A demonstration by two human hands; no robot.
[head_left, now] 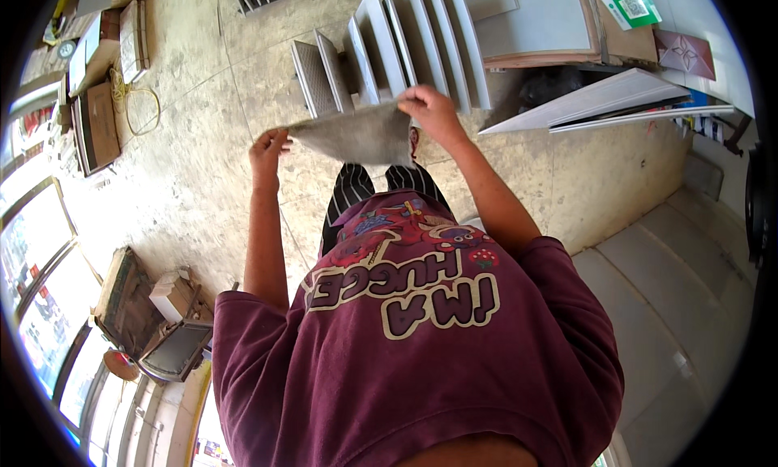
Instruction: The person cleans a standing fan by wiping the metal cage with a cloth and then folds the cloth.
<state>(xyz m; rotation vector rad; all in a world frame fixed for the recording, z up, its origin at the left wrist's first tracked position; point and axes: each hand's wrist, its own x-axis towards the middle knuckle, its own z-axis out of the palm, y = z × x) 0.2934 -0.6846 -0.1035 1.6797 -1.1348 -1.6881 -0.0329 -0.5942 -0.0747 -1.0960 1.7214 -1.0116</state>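
Note:
A grey-brown cloth (356, 134) is stretched between my two hands in front of my legs. My left hand (267, 149) pinches its left corner. At its upper right corner, my right hand (427, 110) grips the edge, with the thumb and fingers pressed together. The cloth's right side hangs down loosely. Just beyond it, several thin panels or tiles (421, 41) stand upright in a row, some white and some with a speckled grey face. The cloth hides the lower ends of some of them.
Flat boards (531, 21) lie stacked at the far right, with a green card (631, 7) by them. Long white panels (616, 98) lean in a wedge on the right. Cardboard boxes (99, 126) and a yellow cord (121, 90) are at left. A framed screen-like panel (176, 350) is lower left.

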